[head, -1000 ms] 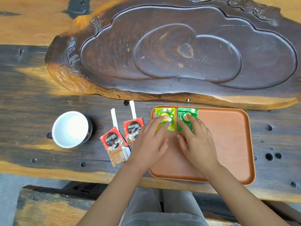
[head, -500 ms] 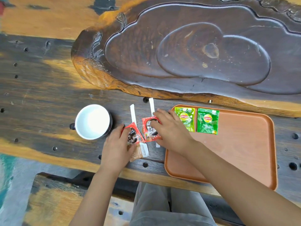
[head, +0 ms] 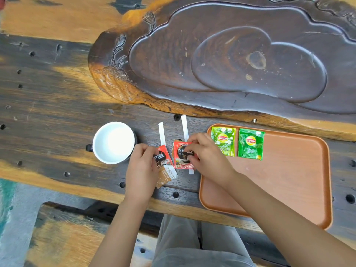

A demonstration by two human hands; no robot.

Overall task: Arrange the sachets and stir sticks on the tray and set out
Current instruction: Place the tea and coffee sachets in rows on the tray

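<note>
White cup [head: 113,142] sits on the dark wood table [head: 48,112], well left of the orange tray [head: 289,180]. Left hand [head: 142,170] left of the tray, fingers pinched narrow on the left red Nescafe sachet [head: 162,158]. Brown-and-white sachet [head: 166,176] lies just below that one, partly under the hand. Left stir stick [head: 161,133] pokes out above this sachet, in a white wrapper. Right hand [head: 208,157] reaches across the tray's left edge, fingertips closed narrow on the right red Nescafe sachet [head: 182,157], off the tray, just left of its rim. Right stir stick [head: 184,128] runs under that sachet, its end showing below. Two green Lipton sachets on the tray, far-left corner: light green one [head: 224,138] at the rim, darker one [head: 250,144] just right of it, apart. Carved dark tea board [head: 231,64] behind the tray.
</note>
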